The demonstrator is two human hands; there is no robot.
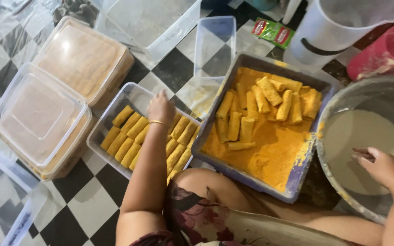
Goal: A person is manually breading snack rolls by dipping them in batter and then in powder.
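Note:
My left hand (160, 108), with a thin gold bangle at the wrist, reaches down into a clear plastic box (109, 119). Its fingertips rest among rows of orange crumbed rolls (128, 136), and the back of the hand hides whether it grips one. My right hand (383, 167) hangs over the white batter (365, 132) in a large metal bowl (324, 119). Its fingers curl at the batter's surface, and what they hold is unclear. Between the hands, a grey-blue tray (251, 60) of orange crumbs holds several coated rolls (270, 93).
Two lidded clear boxes (42, 114) (85, 57) of rolls stand at left on the black-and-white checked floor. Empty clear boxes (215, 41) (151, 20) lie behind. A white jug (338, 27), a red tub (388, 50) and green sachets (273, 32) sit at the back right. My knee (206, 187) is below the tray.

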